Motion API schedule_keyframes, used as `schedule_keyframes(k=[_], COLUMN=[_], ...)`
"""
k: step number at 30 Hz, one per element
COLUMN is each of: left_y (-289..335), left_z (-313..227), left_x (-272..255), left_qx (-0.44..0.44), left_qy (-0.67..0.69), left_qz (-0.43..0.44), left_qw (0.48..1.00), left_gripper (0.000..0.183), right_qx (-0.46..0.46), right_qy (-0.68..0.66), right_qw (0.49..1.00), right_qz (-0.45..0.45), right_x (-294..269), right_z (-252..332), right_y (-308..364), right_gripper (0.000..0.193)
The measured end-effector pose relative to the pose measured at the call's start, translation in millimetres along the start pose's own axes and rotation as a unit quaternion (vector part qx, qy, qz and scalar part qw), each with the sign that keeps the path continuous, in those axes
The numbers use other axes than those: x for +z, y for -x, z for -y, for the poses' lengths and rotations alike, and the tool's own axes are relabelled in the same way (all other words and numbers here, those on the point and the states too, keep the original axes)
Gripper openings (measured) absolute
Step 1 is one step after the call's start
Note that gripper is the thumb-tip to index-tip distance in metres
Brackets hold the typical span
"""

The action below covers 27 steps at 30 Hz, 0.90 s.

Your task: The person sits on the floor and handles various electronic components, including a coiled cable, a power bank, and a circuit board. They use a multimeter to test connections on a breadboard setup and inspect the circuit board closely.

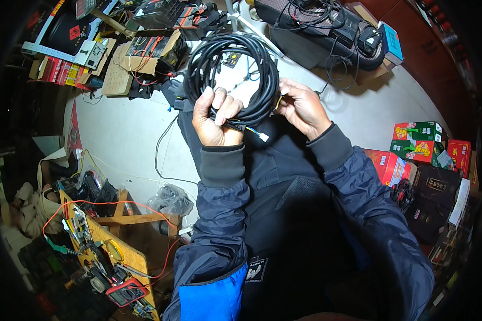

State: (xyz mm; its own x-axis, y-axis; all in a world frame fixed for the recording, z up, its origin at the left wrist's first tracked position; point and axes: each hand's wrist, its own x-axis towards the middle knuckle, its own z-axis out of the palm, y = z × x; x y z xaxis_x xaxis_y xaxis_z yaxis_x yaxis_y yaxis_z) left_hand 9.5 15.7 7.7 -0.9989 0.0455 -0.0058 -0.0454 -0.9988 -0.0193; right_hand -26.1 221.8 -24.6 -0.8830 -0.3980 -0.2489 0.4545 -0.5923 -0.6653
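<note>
A coil of black cable is held up at 12 o'clock of the view, in front of the person, above the floor. The left hand is clamped on the coil at its own 7 o'clock, the fingers curled over the loops and the thumb pointing up. The right hand is at the coil's 3 to 4 o'clock, its fingertips bunched at the outer edge beside some thin wires, one of them yellow; whether they are closed on these wires or only touch them, I cannot tell. The hands are apart, with part of the coil between them. A small white plug on short coloured wires hangs out near the coil's 5 o'clock, below the loops.

At 8 o'clock a wooden bench carries a jumble of tools, with a red meter at its near end, towards 7 o'clock. An orange cord arcs over the bench, and a clear plastic bag is just beyond it. Around 3 o'clock are red and green boxes, with a dark case just below them. At 1 o'clock a large black bag has loose black cords lying on it, and a blue box is near it at 2 o'clock.
</note>
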Motion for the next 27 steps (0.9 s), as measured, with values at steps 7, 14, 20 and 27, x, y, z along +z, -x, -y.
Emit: schedule_keyframes(k=[7,14,20,27], left_y=[-3.2,-5.5,-4.7,-4.5], left_z=[-0.2,6.1,24.0,36.5], left_x=[-3.4,-11.5,-19.3,-24.1], left_qx=[-0.083,-0.140,-0.124,-0.140], left_qy=[-0.129,-0.149,-0.259,-0.178], left_qz=[-0.068,-0.084,-0.156,-0.101], left_qw=[0.986,0.975,0.945,0.969], left_gripper=[0.019,0.016,0.029,0.049], right_qx=[0.001,0.065,0.053,0.080], right_qy=[0.027,-0.085,-0.041,-0.049], right_qw=[0.999,0.994,0.995,0.994], right_qz=[0.023,0.036,0.071,0.054], right_x=[-6.7,-14.0,-24.1,-41.4], right_z=[15.6,8.4,5.9,11.9], right_y=[-3.5,9.7,5.2,1.9], right_gripper=[0.026,0.027,0.029,0.029])
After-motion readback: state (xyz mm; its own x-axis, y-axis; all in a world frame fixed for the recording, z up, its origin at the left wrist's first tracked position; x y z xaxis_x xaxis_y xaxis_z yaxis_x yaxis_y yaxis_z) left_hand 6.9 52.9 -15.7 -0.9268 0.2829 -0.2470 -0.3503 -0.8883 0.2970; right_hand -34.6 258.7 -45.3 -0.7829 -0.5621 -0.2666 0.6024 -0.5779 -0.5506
